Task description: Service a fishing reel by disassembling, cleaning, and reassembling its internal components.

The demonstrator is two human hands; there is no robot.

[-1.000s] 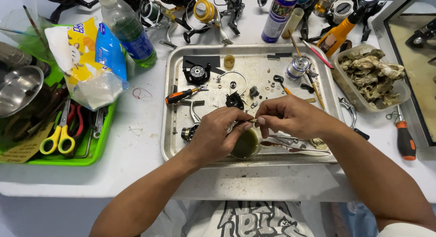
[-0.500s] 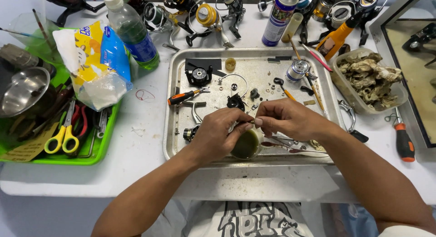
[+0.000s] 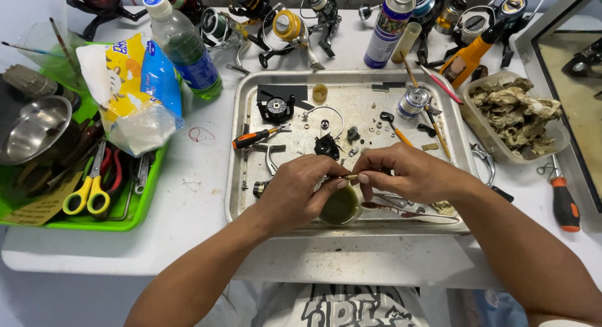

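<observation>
A: Head view: our left hand (image 3: 301, 192) and right hand (image 3: 407, 173) meet over the metal tray (image 3: 241, 176); fingers of both pinch a small brass pin (image 3: 348, 176) just above the cup of greenish fluid (image 3: 340, 206).

B: We judge it best to keep the pin over the cup, grip light, elbows steady on the desk (image 3: 188, 239).

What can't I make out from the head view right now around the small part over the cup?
- Small brass part: too small to identify; fingertips of the left hand and right hand cover both ends.
- Small cup: the left hand hides its near-left side; the dark contents are unclear.
- Tools under the right hand on the metal tray: mostly covered.
- Red-handled screwdriver: its tip is hard to see.
</observation>
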